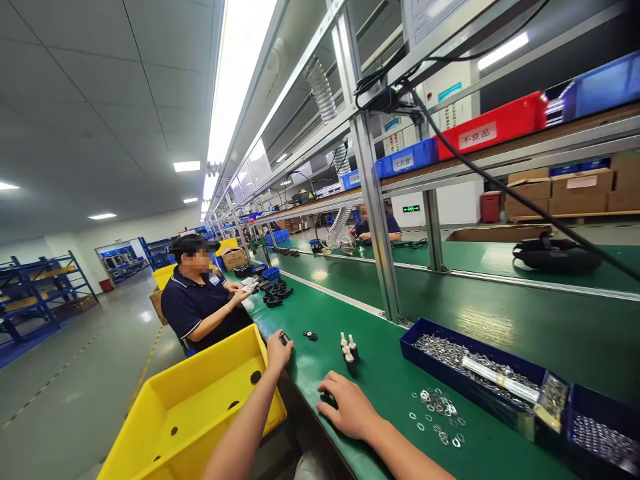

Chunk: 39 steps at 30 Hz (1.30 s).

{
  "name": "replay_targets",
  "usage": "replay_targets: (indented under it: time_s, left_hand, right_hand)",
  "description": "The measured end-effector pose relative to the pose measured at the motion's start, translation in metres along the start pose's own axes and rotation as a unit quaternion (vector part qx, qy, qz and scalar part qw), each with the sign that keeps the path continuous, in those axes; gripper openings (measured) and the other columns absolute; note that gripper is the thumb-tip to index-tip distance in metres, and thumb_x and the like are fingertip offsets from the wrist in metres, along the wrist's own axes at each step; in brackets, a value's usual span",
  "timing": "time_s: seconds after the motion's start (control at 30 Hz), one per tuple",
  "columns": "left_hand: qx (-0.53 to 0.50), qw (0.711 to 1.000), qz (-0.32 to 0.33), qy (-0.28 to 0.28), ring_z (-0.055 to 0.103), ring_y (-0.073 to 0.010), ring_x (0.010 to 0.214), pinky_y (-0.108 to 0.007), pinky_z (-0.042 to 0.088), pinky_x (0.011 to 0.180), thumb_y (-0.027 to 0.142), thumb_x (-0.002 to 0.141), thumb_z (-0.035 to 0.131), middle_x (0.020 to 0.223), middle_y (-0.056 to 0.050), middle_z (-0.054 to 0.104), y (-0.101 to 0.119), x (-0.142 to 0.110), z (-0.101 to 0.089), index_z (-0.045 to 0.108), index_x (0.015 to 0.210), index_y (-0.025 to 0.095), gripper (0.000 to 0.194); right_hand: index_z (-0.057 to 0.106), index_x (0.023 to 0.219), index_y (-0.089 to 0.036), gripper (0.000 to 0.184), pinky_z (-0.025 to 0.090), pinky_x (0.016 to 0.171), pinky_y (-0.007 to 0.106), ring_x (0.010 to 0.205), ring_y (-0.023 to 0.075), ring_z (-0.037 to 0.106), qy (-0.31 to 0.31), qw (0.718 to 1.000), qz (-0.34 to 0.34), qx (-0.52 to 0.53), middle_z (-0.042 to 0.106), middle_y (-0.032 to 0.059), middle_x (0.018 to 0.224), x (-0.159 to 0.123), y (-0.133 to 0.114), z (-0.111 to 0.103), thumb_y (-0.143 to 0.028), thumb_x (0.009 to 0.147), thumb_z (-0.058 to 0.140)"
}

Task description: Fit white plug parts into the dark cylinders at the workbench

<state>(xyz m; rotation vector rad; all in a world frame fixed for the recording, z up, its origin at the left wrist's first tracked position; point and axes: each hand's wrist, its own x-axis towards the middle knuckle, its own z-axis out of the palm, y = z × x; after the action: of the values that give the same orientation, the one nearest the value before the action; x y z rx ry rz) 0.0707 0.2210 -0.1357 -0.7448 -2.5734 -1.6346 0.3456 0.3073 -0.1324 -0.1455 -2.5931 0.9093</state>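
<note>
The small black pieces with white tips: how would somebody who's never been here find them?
Start at the long green tabletop and find the camera-wearer's right hand near its front edge. Just beyond it stands a small cluster of upright black pieces with white tips. The upward white tips set it apart from the flat silver metal rings nearby.

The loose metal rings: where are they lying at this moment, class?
In the head view, the loose metal rings lie at lower right on the green bench, between the person's right hand and the dark blue tray.
</note>
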Motion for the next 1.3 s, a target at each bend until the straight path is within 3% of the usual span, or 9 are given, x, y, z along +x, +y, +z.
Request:
replay_targets:
  time_s: [0.13,0.27,0.47,0.57,0.67,0.77,1.0,1.3]
  left_hand:
    - [0.067,0.996,0.054,-0.002,0.064,-0.0273,0.117,-0.049,0.047,0.107,0.021,0.085,0.073,0.127,-0.013,0.067,-0.013,0.046,0.024,0.066,0.118,0.013,0.034]
    - [0.091,0.989,0.113,-0.004,0.058,-0.0298,0.128,-0.055,0.041,0.115,0.023,0.090,0.068,0.132,-0.014,0.064,-0.022,0.062,0.039,0.066,0.120,0.012,0.032]
    - [0.083,0.962,0.255,-0.058,0.055,-0.0245,0.135,-0.042,0.040,0.120,0.032,0.098,0.051,0.141,-0.014,0.060,-0.013,0.045,0.053,0.069,0.126,0.018,0.036]
    - [0.083,0.946,0.300,-0.090,0.051,-0.0237,0.140,-0.042,0.039,0.122,0.040,0.101,0.047,0.147,-0.012,0.056,-0.003,0.032,0.065,0.066,0.133,0.021,0.042]
    - [0.097,0.938,0.313,-0.117,0.052,-0.0271,0.139,-0.046,0.041,0.121,0.044,0.098,0.053,0.148,-0.014,0.056,0.004,0.026,0.077,0.068,0.131,0.020,0.044]
    - [0.117,0.933,0.314,-0.135,0.060,-0.0297,0.129,-0.048,0.046,0.115,0.044,0.092,0.062,0.136,-0.016,0.065,0.006,0.025,0.081,0.074,0.121,0.018,0.041]
    - [0.146,0.940,0.302,-0.062,0.053,-0.0364,0.131,-0.055,0.044,0.112,0.038,0.089,0.063,0.132,-0.020,0.063,0.003,0.014,0.072,0.078,0.110,0.014,0.035]
    - [0.083,0.948,0.297,-0.076,0.052,-0.0350,0.122,-0.055,0.045,0.108,0.033,0.086,0.067,0.120,-0.015,0.066,0.009,0.004,0.065,0.081,0.096,0.020,0.021]
  right_hand:
    - [0.072,0.103,-0.025,0.015,0.043,0.085,0.029,0.099,0.0214,0.063,0.008,1.000,0.002,-0.002,0.065,0.0025,0.106,0.002,0.001,0.001,-0.030,0.089,0.071]
    - [0.072,0.099,-0.025,0.013,0.042,0.082,0.028,0.095,0.0197,0.063,0.011,1.000,0.011,0.001,0.066,0.0011,0.104,0.003,0.002,0.002,-0.028,0.087,0.072]
    - [0.073,0.096,-0.026,0.010,0.042,0.082,0.029,0.095,0.0199,0.064,0.020,1.000,0.016,-0.008,0.066,0.0006,0.103,0.005,0.000,0.003,-0.028,0.087,0.071]
    - [0.074,0.096,-0.026,0.010,0.042,0.082,0.029,0.095,0.0202,0.065,0.021,1.000,0.018,-0.010,0.067,0.0006,0.103,0.004,-0.002,0.004,-0.028,0.087,0.072]
    - [0.075,0.097,-0.026,0.010,0.043,0.083,0.030,0.096,0.0209,0.065,0.023,0.999,0.024,-0.016,0.067,0.0012,0.104,0.004,-0.003,0.004,-0.029,0.087,0.072]
    - [0.075,0.097,-0.026,0.011,0.043,0.085,0.030,0.098,0.0216,0.065,0.026,0.999,0.023,-0.022,0.067,0.0015,0.105,0.004,-0.001,0.006,-0.031,0.088,0.071]
    - [0.076,0.095,-0.027,0.012,0.044,0.087,0.030,0.099,0.0218,0.065,0.023,0.999,0.032,-0.011,0.068,0.0011,0.106,0.004,0.000,0.007,-0.032,0.085,0.072]
    - [0.077,0.097,-0.027,0.015,0.045,0.088,0.030,0.100,0.0224,0.065,0.014,0.999,0.038,-0.013,0.069,0.0021,0.107,0.006,0.001,0.007,-0.035,0.086,0.072]
